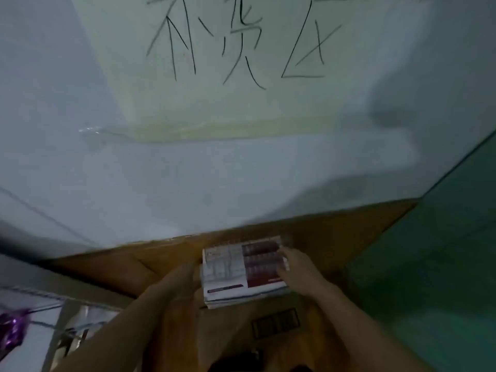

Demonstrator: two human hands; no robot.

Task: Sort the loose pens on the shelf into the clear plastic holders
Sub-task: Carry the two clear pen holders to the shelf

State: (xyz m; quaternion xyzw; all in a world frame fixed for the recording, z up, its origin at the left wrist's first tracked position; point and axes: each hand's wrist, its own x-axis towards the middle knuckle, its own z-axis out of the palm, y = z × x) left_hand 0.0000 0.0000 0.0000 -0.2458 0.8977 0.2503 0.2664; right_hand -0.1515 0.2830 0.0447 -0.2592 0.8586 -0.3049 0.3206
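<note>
Both hands hold a flat printed pack (236,269), white on one half and dark red on the other. It sits over a brown cardboard carton (335,232), close to the carton's far edge by the wall. The left hand (185,280) grips the pack's left edge, and the right hand (298,272) curls its fingers over the right edge. The blur hides whether the pack holds pens. A paper sign (214,63) with handwritten characters is taped to the wall above. Something shiny and purple (10,331) lies at the lower left.
</note>
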